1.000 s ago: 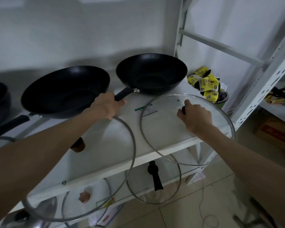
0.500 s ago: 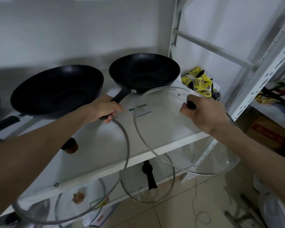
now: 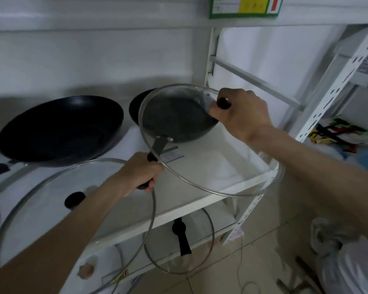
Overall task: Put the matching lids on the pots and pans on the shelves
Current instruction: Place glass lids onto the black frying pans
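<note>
Two black woks stand on the white shelf [image 3: 238, 188]. My left hand [image 3: 139, 174] grips the black handle of the right wok [image 3: 179, 126]. My right hand [image 3: 240, 115] holds a glass lid [image 3: 210, 172] by its black knob, lifted and tilted above that wok, its far rim over the pan and its near rim past the shelf's front edge. The bigger left wok [image 3: 60, 128] stands uncovered. A second glass lid [image 3: 51, 200] with a black knob lies flat on the shelf in front of it, partly under my left forearm.
On the lower shelf sit a smaller glass lid [image 3: 179, 247] with a black handle and another lid with a brown knob [image 3: 86, 270]. A white perforated upright [image 3: 319, 107] bounds the shelf at right. Bags lie on the tiled floor at right.
My right hand has lifted the glass lid off the shelf and carried it up and back over the right wok. My left hand keeps its grip on the wok's handle.
</note>
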Demonstrator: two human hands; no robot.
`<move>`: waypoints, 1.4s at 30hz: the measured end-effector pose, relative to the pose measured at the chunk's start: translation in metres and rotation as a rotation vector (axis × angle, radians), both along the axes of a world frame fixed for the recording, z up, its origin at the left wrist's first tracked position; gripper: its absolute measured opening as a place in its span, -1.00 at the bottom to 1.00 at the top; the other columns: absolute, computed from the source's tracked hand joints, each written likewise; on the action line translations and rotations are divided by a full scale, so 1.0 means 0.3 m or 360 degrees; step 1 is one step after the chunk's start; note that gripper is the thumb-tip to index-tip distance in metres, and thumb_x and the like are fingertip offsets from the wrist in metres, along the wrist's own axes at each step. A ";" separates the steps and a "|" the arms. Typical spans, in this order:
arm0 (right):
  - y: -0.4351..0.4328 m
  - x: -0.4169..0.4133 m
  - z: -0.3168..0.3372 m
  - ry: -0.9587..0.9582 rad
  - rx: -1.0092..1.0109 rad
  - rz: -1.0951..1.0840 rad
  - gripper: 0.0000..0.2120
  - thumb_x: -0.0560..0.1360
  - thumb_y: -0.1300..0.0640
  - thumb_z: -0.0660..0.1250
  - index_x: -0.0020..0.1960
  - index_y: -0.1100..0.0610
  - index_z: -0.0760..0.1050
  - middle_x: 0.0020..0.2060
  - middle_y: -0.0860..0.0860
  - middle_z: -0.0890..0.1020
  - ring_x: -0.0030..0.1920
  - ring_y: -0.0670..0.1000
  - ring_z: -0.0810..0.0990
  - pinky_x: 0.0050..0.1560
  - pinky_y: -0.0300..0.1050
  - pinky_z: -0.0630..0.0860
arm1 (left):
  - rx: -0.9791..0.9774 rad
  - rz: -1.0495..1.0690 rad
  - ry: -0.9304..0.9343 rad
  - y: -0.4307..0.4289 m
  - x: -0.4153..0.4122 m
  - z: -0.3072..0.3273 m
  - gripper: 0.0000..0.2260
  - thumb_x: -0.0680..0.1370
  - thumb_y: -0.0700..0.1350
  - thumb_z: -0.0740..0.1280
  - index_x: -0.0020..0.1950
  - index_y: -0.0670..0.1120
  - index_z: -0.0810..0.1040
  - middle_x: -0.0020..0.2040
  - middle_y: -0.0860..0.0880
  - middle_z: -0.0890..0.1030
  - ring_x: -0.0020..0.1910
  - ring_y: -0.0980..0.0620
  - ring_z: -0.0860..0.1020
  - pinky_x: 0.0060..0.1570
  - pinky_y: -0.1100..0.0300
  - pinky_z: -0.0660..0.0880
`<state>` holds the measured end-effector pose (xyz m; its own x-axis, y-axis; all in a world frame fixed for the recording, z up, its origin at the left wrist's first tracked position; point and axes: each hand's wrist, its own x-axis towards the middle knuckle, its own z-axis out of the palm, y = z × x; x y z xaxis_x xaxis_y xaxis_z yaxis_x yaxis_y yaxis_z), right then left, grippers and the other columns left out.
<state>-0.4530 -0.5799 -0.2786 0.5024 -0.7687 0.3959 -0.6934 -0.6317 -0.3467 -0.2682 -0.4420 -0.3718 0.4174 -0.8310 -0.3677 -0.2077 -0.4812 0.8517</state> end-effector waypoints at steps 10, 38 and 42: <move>-0.164 0.263 -0.033 0.0154 -0.0160 0.0040 -0.63 0.53 -0.14 0.24 0.05 0.17 0.50 -0.06 0.14 0.62 -0.05 0.19 0.58 -0.17 -0.09 0.36 | 0.0012 0.0266 0.0149 0.110 -0.299 -0.036 -0.86 0.53 -0.29 0.21 -0.20 -0.12 0.37 -0.45 -0.09 0.41 -0.70 0.09 0.35 -0.65 0.30 0.32; -0.288 0.417 -0.220 0.0182 -0.0131 0.0056 -0.71 0.59 -0.01 0.21 0.06 0.22 0.49 -0.05 0.17 0.62 -0.02 0.20 0.60 -0.18 -0.04 0.38 | 0.0080 0.0448 -0.0096 0.104 -0.382 -0.071 -0.89 0.51 -0.18 0.25 -0.19 0.00 0.42 -0.29 -0.01 0.51 -0.47 0.07 0.44 -0.48 0.29 0.34; -0.285 0.408 -0.206 0.0229 -0.0074 0.0097 -0.71 0.59 -0.01 0.23 0.04 0.22 0.51 -0.12 0.14 0.59 -0.05 0.18 0.60 -0.19 -0.08 0.35 | 0.0086 0.0441 -0.0115 0.103 -0.382 -0.065 -0.84 0.51 -0.18 0.26 -0.23 0.01 0.38 -0.31 0.00 0.49 -0.45 0.06 0.45 -0.46 0.28 0.33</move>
